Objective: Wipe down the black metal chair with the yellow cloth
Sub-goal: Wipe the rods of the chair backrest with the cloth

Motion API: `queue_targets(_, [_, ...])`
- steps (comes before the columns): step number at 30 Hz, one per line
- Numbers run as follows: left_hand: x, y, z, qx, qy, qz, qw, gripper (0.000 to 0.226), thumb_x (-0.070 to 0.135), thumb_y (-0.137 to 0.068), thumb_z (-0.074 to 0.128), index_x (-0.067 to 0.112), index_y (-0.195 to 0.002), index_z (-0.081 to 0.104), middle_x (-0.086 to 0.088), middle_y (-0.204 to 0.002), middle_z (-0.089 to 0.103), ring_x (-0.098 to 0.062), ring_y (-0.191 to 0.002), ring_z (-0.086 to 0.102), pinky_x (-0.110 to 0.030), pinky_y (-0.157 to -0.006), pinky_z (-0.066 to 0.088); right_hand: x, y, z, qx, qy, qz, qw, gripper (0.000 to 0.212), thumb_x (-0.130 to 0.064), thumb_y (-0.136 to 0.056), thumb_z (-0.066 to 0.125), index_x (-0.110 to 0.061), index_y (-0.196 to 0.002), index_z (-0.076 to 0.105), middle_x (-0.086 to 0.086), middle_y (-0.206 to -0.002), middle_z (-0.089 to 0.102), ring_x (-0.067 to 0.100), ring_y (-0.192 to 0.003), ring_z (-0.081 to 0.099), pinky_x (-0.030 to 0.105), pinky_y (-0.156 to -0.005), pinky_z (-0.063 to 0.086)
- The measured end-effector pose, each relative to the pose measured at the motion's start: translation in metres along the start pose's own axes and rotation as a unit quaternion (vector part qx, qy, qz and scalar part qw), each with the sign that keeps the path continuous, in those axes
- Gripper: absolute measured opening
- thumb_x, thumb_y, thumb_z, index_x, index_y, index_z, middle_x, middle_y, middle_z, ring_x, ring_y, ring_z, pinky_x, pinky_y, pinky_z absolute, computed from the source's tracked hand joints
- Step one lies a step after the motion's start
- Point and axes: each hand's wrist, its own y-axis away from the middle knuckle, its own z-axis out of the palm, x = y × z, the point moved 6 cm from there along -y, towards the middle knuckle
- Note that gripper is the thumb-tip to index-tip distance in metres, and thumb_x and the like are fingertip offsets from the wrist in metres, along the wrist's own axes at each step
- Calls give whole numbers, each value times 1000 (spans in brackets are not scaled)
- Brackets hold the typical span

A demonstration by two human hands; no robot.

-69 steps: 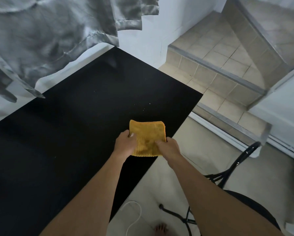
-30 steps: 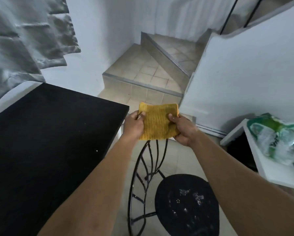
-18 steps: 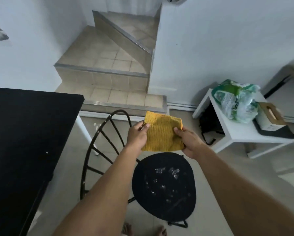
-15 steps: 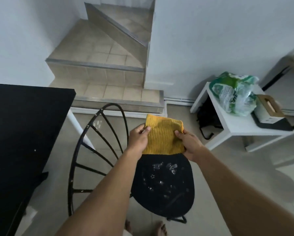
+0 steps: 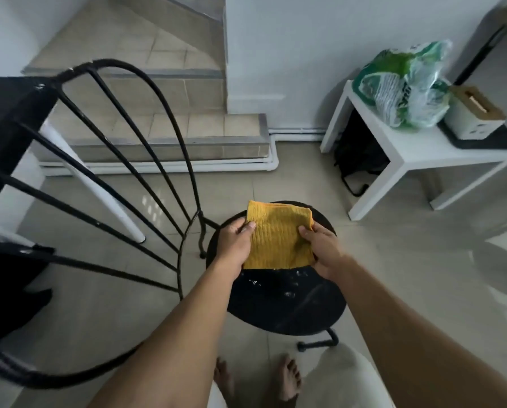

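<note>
The left hand (image 5: 234, 242) pinches the left edge of the cloth (image 5: 277, 235), thumb on top and fingers curled beneath; the right hand (image 5: 322, 248) grips the right edge the same way, so the folded yellow square is stretched flat between them. The cloth sits over the far half of the seat (image 5: 287, 301), a round black disc; whether it touches the seat or hangs just above cannot be told. On the bare near part of the seat, just below the cloth's lower edge, lie pale specks and smudges. The chair's back (image 5: 134, 160), an arch of black rods fanning out from a point beside the seat, leans off to the left, close to the camera. One chair foot (image 5: 317, 344) shows under the seat's near rim, and the person's bare feet (image 5: 287, 375) stand just behind it on the tiled floor. Farther left is a black table (image 5: 8, 113). Behind the chair rise tiled steps (image 5: 164, 113). At right, a white side table (image 5: 422, 148) carries a green-and-white plastic bag (image 5: 402, 83) and a small box (image 5: 472, 116) beside it.
</note>
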Motion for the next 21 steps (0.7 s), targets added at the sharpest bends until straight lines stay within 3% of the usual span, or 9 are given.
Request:
queue_targets(2, [-7,13,3,-6,-7,10,1000,45,30,-96,57,17,-139,50,-3,-137,55,-23,-124,52,-42,-105,43,9,15,-7,-2,-8,-10,1000,23,-18,-101,47,-25,-120,58,2,-123,59,25,-108,57,53,-92,50])
queue_targets(6, [-17,47,5,-29,-23,37,999,47,30,-97,54,19,-142,45,-4,-141,50,-23,-129,47,-42,-107,40,26,49,-20,8,-23,-28,999,32,-18,-100,48,-22,-132,51,1,-118,57,24,-102,56,48,-83,51])
queue_targets(10, [-22,74,1,-26,-20,52,998,46,31,-98,52,21,-142,44,-4,-142,48,-25,-129,46,-46,-108,39,40,76,-25,-19,-53,-25,998,33,-25,-99,51,-23,-132,51,8,-132,54,33,-115,55,56,-95,49])
queue_targets(15, [-26,94,-1,-34,-7,61,998,47,30,-98,53,21,-143,44,-4,-143,47,-25,-129,46,-44,-107,39,52,108,-22,-96,-104,-23,990,35,-31,-94,57,-17,-126,53,14,-124,61,34,-112,60,48,-83,54])
queue_targets(21, [-30,111,1,-65,-26,81,994,46,32,-97,53,23,-142,45,-2,-141,49,-23,-127,46,-38,-103,38,64,124,-26,-84,-84,15,993,35,-29,-93,60,-12,-124,58,17,-120,64,33,-108,63,47,-82,55])
